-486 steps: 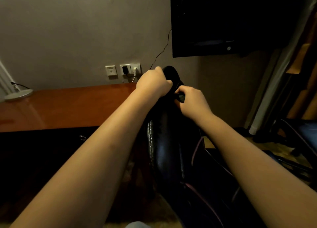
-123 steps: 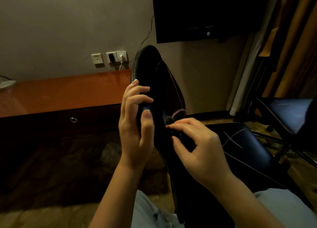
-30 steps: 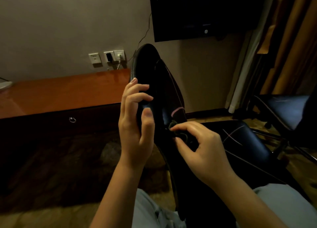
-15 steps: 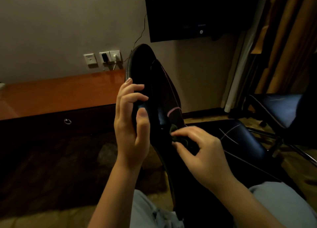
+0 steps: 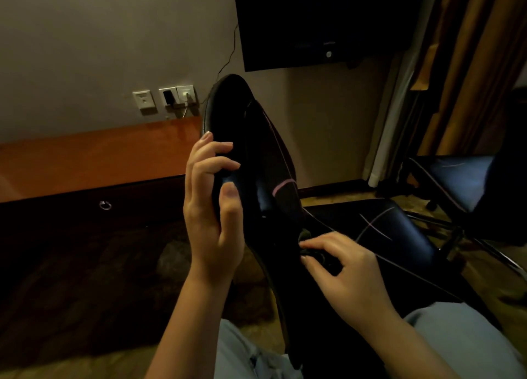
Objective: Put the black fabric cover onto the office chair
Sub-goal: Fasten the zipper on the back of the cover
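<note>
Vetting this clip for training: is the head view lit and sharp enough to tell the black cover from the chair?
Head view: dim light; black fabric cover and office chair merge into one dark mass. Head view: soft sheen on desk, nothing blown out. Head view: left hand and right hand sharp; wide-angle bends the curtain edge.

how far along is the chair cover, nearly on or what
Done: the black fabric cover looks drawn over the top of the backrest. In hand: left hand grips the backrest edge, right hand pinches a bunch of cover low at its side. Left: probably securing that bunch.
</note>
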Demonstrator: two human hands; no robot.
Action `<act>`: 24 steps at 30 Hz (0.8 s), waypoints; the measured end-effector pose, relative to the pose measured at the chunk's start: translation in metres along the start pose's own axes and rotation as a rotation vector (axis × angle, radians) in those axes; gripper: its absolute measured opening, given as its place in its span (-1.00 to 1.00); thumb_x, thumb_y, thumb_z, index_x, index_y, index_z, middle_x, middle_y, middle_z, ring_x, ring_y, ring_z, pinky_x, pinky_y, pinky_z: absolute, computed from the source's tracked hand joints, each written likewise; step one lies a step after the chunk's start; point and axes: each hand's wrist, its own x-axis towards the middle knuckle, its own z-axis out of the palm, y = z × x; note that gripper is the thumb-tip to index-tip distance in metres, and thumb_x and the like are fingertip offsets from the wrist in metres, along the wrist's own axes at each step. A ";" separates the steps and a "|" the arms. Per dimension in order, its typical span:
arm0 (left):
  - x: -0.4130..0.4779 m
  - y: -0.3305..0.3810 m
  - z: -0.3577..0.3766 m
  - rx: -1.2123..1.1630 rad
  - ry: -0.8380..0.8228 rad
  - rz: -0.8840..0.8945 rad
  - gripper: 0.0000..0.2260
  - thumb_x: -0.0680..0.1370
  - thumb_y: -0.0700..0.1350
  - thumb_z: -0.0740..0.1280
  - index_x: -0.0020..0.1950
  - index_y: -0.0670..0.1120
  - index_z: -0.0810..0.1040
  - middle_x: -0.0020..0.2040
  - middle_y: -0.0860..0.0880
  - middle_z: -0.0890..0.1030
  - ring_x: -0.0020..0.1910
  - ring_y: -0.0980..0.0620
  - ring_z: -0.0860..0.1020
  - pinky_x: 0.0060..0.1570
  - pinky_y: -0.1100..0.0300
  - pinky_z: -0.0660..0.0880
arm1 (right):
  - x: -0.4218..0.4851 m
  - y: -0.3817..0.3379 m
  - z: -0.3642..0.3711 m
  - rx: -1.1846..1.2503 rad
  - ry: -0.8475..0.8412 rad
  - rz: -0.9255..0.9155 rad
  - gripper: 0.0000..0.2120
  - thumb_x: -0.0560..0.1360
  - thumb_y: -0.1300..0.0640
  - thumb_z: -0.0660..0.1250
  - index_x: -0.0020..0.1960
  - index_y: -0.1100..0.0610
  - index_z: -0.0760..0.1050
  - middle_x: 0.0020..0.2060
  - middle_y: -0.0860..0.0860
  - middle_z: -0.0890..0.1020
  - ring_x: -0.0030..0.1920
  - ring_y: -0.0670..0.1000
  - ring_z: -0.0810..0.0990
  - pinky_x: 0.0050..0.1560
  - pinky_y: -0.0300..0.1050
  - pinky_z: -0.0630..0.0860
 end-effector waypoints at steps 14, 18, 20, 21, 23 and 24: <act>0.000 0.002 -0.003 0.022 -0.030 -0.008 -0.81 0.56 -0.19 0.10 0.06 -0.25 0.44 0.18 -0.23 0.49 0.38 -0.24 0.35 0.44 -0.03 0.22 | 0.011 -0.011 0.015 0.145 0.054 -0.073 -0.70 0.49 0.23 0.35 0.20 0.03 0.58 0.15 -0.25 0.57 0.22 -0.30 0.50 0.21 -0.44 0.38; 0.000 0.002 -0.001 0.013 -0.015 -0.004 -0.80 0.56 -0.20 0.09 0.06 -0.26 0.44 0.17 -0.22 0.49 0.38 -0.22 0.36 0.44 -0.02 0.23 | 0.012 -0.007 0.012 0.105 0.083 -0.085 -0.75 0.46 0.23 0.39 0.12 0.07 0.63 0.06 -0.22 0.61 0.15 -0.29 0.55 0.16 -0.44 0.42; 0.001 0.002 -0.003 0.024 -0.024 -0.009 -0.80 0.57 -0.19 0.10 0.06 -0.25 0.44 0.18 -0.22 0.49 0.38 -0.24 0.36 0.44 -0.04 0.23 | 0.026 -0.015 0.013 0.093 0.085 -0.113 -0.77 0.47 0.26 0.41 0.10 0.09 0.64 0.03 -0.18 0.63 0.13 -0.29 0.56 0.14 -0.45 0.42; 0.002 0.002 -0.004 0.032 -0.029 -0.014 -0.80 0.57 -0.19 0.10 0.06 -0.25 0.44 0.19 -0.22 0.49 0.39 -0.22 0.36 0.44 -0.04 0.23 | 0.036 -0.020 0.015 0.089 0.077 -0.126 -0.77 0.47 0.27 0.41 0.10 0.10 0.64 0.03 -0.16 0.64 0.12 -0.27 0.56 0.14 -0.45 0.42; 0.002 0.002 -0.006 0.043 -0.041 -0.025 -0.80 0.57 -0.18 0.10 0.06 -0.24 0.45 0.20 -0.20 0.50 0.40 -0.18 0.35 0.45 -0.03 0.23 | 0.058 -0.032 0.017 0.098 0.055 -0.147 -0.78 0.49 0.27 0.39 0.12 0.12 0.64 0.03 -0.11 0.65 0.12 -0.23 0.57 0.14 -0.45 0.42; 0.002 0.002 -0.007 0.047 -0.046 -0.029 -0.81 0.57 -0.18 0.11 0.06 -0.23 0.45 0.20 -0.20 0.50 0.41 -0.18 0.35 0.45 -0.02 0.23 | 0.070 -0.037 0.018 0.114 0.044 -0.150 -0.78 0.50 0.27 0.39 0.12 0.12 0.64 0.03 -0.08 0.66 0.12 -0.21 0.57 0.15 -0.45 0.42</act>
